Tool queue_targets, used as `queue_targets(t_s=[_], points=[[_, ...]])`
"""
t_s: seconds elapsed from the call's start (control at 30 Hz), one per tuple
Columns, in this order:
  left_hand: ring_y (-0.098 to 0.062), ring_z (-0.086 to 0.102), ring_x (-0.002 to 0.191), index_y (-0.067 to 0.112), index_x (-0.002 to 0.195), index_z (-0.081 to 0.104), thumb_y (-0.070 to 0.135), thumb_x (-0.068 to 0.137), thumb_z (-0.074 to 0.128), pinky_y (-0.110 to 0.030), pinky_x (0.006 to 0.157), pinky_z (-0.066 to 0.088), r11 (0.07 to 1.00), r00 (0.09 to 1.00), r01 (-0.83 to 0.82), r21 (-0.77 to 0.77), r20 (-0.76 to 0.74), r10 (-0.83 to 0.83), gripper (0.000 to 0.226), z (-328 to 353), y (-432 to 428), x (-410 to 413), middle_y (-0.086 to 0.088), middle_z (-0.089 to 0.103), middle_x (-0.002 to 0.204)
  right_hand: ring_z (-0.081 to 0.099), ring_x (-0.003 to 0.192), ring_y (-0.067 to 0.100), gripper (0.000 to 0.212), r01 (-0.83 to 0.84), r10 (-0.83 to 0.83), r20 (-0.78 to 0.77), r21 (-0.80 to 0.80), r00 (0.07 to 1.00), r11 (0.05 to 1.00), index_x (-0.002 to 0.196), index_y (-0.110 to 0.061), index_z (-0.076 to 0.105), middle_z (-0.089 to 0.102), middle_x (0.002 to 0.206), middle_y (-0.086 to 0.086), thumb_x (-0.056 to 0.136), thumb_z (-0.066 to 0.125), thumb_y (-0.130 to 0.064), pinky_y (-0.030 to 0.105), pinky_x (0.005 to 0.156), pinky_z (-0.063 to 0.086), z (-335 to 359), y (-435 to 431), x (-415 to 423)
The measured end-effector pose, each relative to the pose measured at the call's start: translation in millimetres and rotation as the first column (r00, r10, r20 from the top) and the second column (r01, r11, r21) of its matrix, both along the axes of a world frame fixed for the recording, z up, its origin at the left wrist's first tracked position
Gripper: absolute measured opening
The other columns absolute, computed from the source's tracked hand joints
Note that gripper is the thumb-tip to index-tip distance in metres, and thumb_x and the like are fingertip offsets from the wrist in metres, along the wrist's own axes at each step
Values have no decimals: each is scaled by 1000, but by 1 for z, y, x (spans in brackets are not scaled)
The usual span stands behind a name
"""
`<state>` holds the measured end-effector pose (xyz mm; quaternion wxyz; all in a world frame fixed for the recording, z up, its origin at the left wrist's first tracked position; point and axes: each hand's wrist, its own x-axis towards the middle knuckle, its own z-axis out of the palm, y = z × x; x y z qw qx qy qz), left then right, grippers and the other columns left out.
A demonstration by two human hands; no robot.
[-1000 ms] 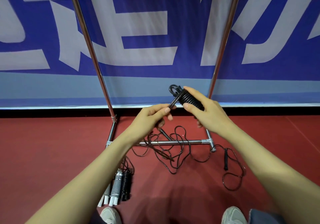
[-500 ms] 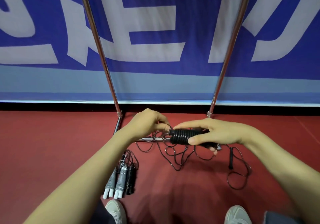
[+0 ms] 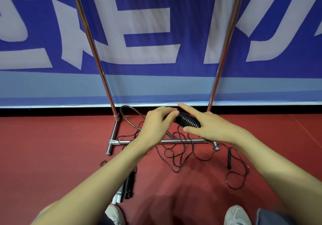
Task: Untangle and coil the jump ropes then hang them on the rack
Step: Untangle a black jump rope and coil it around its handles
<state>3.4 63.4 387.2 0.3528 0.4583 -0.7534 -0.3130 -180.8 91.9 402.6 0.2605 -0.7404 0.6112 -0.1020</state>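
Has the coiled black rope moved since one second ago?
Yes. The coiled black rope was in front of the banner's pale strip; now it is lower, over the red floor, nearer the rack's bottom bar.

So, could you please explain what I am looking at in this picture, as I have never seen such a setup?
There is no machine here. A person wears a camera on the head, which looks down at their own bare hands. The right hand holds a coiled jump rope, and the left hand has a grip on its end. Behind stands a metal rack before a blue banner. On the red floor lie loose black rope, a black handle and wound ropes beside a shoe.
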Motion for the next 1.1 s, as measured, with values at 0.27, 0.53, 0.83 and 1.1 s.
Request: queue_targets(t_s=[0.27, 0.53, 0.83, 1.1], points=[[-12, 54, 57, 32, 136, 52, 18, 97, 54, -19, 59, 44, 969, 945, 123, 215, -324, -48, 41, 1, 6, -7, -12, 61, 74, 57, 56, 4, 65, 98, -64, 143, -249, 988, 963, 140, -66, 15, 55, 66, -14, 93, 54, -43, 37, 70, 55, 5, -3, 1], [-16, 57, 59, 21, 115, 67, 11, 92, 62, -22, 57, 46, 956, 856, 118, 268, -516, 39, 26, 5, 6, -7, -5, 72, 85, 59, 56, 7, 63, 165, -96, 215, -328, 972, 930, 135, -72, 14, 57, 77, -11, 95, 51, -39, 38, 74, 56, 8, -9, 4], [-11, 49, 57, 20, 118, 63, 7, 95, 56, -23, 57, 47, 836, 850, 371, 404, -511, -130, 28, -1, 0, 8, 0, 69, 83, 60, 50, 24, 55, 324, -158, 546, -221, 823, 920, 130, -65, 37, 60, 76, 9, 94, 57, -29, 36, 53, 58, 17, -6, -7], [-15, 56, 59, 10, 86, 72, 15, 90, 64, -34, 69, 46, 888, 961, 191, 417, -265, -82, 10, -6, -26, 24, 0, 62, 69, 51, 49, 21, 56, -29, 57, 630, -54, 775, 998, 132, -56, 44, 53, 68, -10, 94, 60, -19, 34, 50, 52, 21, 3, -7]])
